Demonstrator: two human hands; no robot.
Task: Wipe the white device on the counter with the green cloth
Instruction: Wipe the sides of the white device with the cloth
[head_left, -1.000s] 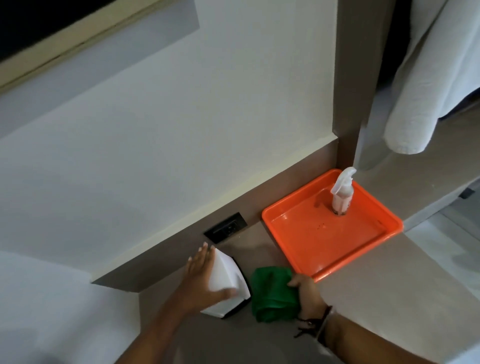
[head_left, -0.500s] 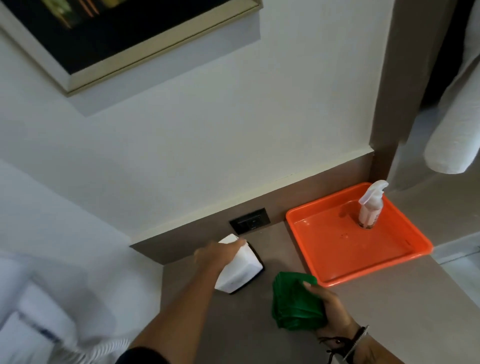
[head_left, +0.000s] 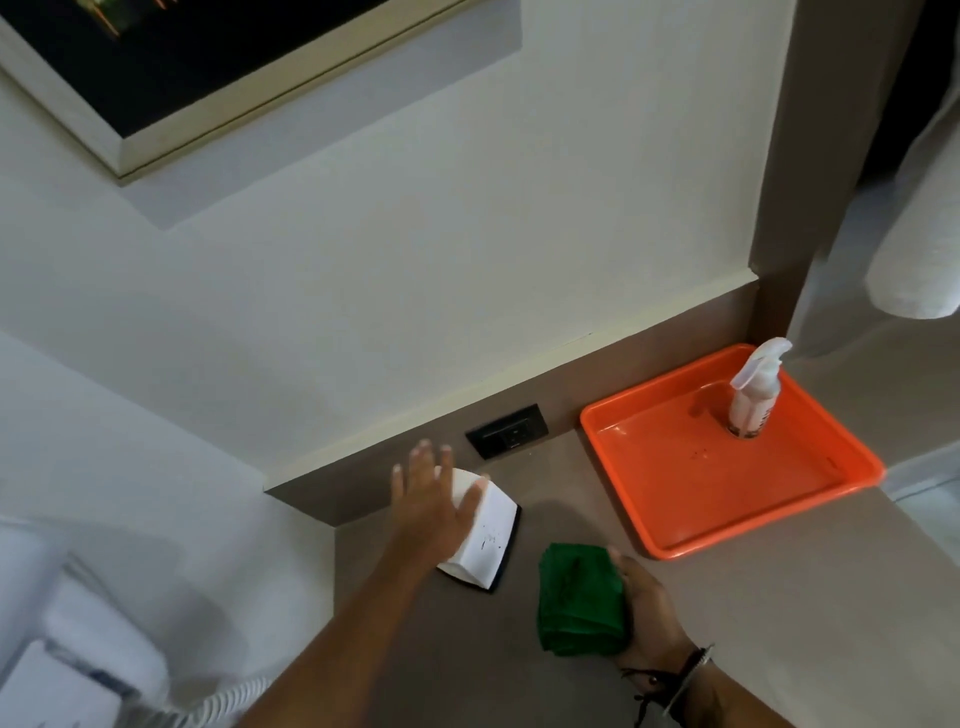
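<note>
The white device (head_left: 488, 540), a wedge-shaped box on a black base, sits on the brown counter (head_left: 753, 613) near the wall. My left hand (head_left: 434, 499) lies over its left top side, fingers spread, thumb on its upper face. To its right a folded green cloth (head_left: 579, 597) rests on the counter, with my right hand (head_left: 647, 605) gripping it from the right edge.
An orange tray (head_left: 675, 519) stands at the right back of the counter with a white spray bottle (head_left: 750, 397) in it. A black wall socket (head_left: 508, 431) is behind the device. A white wall-mounted hair dryer (head_left: 78, 649) hangs at lower left. A framed picture (head_left: 156, 78) is above.
My left hand has opened from a grip on the device's top corner and now lies flat over it. The right hand with the cloth has stayed beside the device.
</note>
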